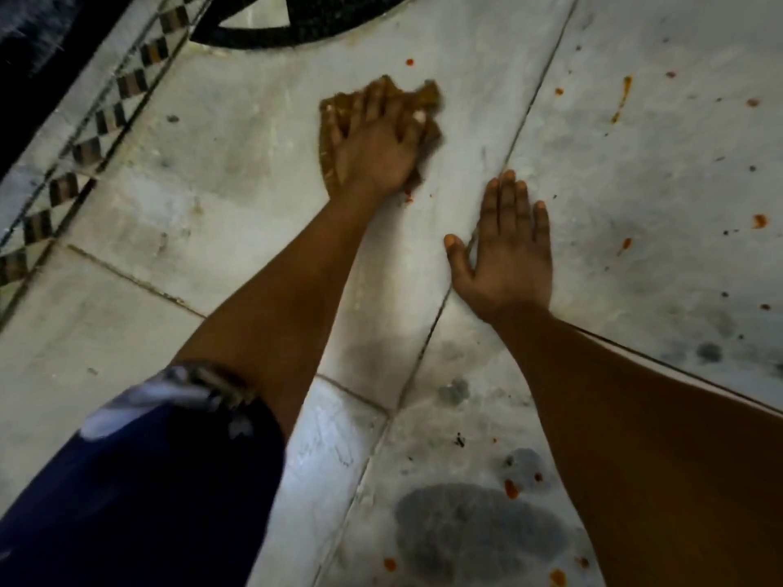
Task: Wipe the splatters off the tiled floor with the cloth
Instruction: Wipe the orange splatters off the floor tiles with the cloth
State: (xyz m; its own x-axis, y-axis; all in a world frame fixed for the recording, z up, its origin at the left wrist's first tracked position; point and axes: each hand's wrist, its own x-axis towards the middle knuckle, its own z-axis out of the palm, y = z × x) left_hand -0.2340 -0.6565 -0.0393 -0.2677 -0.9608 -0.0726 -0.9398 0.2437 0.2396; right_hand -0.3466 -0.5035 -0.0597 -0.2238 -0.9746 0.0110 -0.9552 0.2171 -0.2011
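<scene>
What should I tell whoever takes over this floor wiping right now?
Left hand: pressing the brown cloth flat on the pale tile, fingers spread.
Right hand: open, palm flat on the floor, bracing.
Done: the tile around the cloth looks mostly free of red.
Left: an orange-red streak and spots on the tile to the right, a small spot beyond the cloth, and more drops near the bottom.

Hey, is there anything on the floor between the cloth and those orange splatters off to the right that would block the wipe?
Only the right hand, resting flat on the floor, lies partly between the cloth under the left hand and the orange splatters on the right tile. No other object shows on that stretch of tiled floor.
</scene>
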